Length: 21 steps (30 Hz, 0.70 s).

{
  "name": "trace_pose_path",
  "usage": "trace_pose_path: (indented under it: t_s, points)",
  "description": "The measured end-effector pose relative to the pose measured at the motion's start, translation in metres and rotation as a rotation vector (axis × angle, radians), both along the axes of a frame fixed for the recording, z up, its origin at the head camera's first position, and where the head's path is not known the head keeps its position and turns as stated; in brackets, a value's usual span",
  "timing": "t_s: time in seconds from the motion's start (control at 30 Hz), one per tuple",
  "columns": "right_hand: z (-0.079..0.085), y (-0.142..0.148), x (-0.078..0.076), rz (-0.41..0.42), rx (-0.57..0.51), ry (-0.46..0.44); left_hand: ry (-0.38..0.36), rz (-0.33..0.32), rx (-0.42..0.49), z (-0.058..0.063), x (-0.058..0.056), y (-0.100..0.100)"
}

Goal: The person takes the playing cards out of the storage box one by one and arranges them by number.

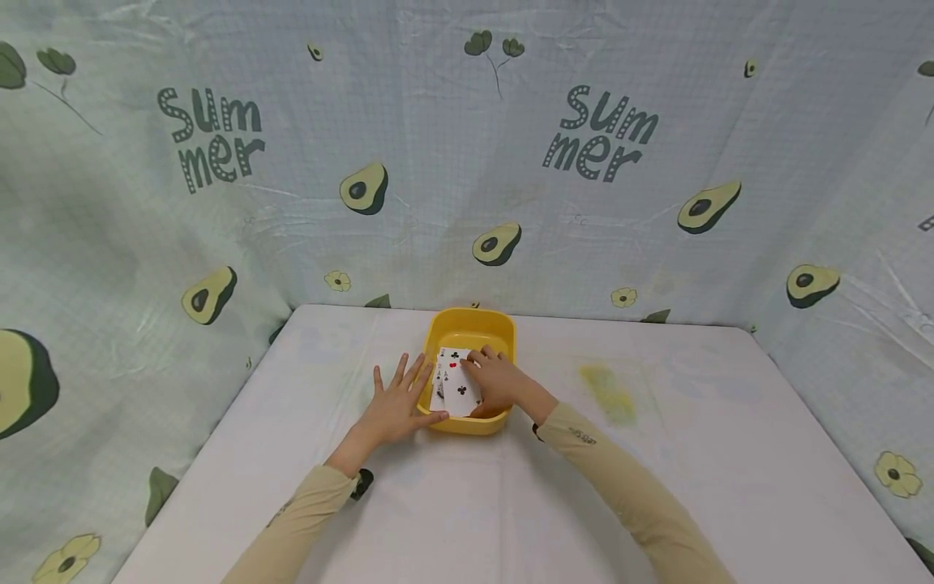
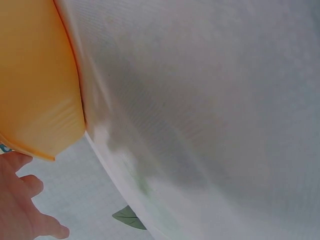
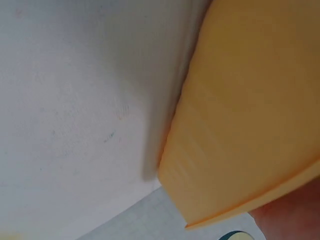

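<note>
A yellow plastic basin [image 1: 467, 427] stands on the white-covered table, with overlapping playing cards [image 1: 458, 399] lying face up inside. Clubs and a red heart show on them. My left hand [image 1: 394, 410] spreads its fingers at the basin's left rim, the thumb along the front left corner. Over the right part of the cards, my right hand [image 1: 502, 381] reaches in from the right and holds them between fingers at the top and thumb at the lower edge. Both wrist views show mainly the basin's outer wall [image 2: 40, 75], with part of the right hand [image 3: 295, 212] above the rim.
The table [image 1: 657, 487] meets a cloth backdrop [image 1: 438, 105] printed with avocados and lettering, which also hangs at both sides. A yellow-green stain [image 1: 609, 393] marks the cover right of the basin.
</note>
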State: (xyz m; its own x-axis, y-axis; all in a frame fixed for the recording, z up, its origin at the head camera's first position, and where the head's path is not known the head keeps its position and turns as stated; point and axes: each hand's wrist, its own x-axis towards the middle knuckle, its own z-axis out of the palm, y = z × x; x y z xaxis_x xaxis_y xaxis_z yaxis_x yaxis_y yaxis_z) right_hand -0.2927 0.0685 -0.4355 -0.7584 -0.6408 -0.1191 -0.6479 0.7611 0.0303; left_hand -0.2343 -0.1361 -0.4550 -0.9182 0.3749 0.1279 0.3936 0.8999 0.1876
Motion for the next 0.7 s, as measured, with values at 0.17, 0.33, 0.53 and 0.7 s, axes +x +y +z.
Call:
trace_pose_path:
  t_s: [0.17, 0.33, 0.53, 0.7]
  points:
    - [0.006, 0.006, 0.0, -0.004, -0.024, 0.021, -0.006, -0.003, -0.008, 0.001, -0.001, 0.0]
    - [0.014, 0.013, 0.001, -0.044, -0.073, -0.002, -0.007, -0.004, -0.009, 0.0, -0.002, 0.0]
    - [0.02, 0.023, 0.0, -0.112, -0.096, -0.016, 0.001, 0.0, -0.011, 0.0, -0.002, 0.0]
    - [0.025, 0.035, 0.001, -0.133, -0.124, -0.012, -0.002, -0.004, -0.007, -0.001, -0.003, 0.0]
